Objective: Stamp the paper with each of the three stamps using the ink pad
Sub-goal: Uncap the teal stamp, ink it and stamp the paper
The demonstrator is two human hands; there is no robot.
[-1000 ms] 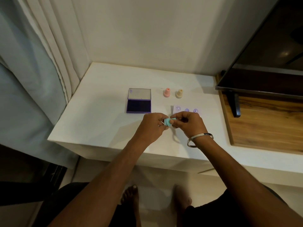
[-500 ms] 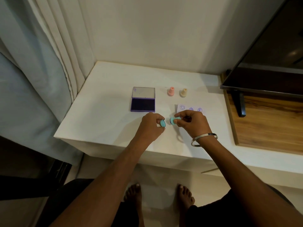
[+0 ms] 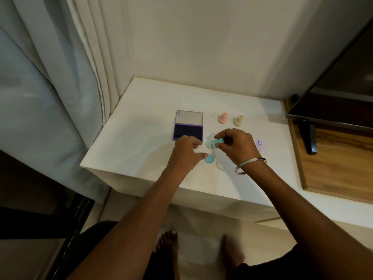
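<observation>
Head view. The right hand (image 3: 235, 146) is holding the teal stamp (image 3: 217, 142) above the bench (image 3: 141, 138), its fingers (image 3: 220, 136) curled and clamped round the body, with the dark stamp face tipping toward the left. The left hand (image 3: 186, 150) is hovering low over the bench with its fingers loosely spread and gripping nothing; the teal cap (image 3: 209, 159) is lying flat on the bench, touching or just beside the thumb tip, which of the two cannot be told. The ink pad (image 3: 188, 132) is lying open just beyond the left hand, its lid (image 3: 189, 118) folded back. The paper (image 3: 259, 146) is lying to the right of the right hand, mostly hidden by it and hard to separate from the pale bench.

Risks, as judged. The bare stamp face is passing close to the left fingers, so ink could be transferring to skin or bench. The left hand is sitting close to the near edge of the pad and could be fouling the stamp's descent onto the ink. The loose cap could be getting nudged off the bench front. A tilted press would be leaving a partial print, and a new print could be overlapping existing marks.

Count. Stamps: three, one teal in hand, one pink stamp (image 3: 222, 118) and one cream stamp (image 3: 238, 120) standing upright beside each other beyond the right hand. Ink pads: one. Loose caps: one. Paper: one. Printed marks visible: two, possibly more under the hand. Bangle (image 3: 250, 165) on the right wrist: one.
</observation>
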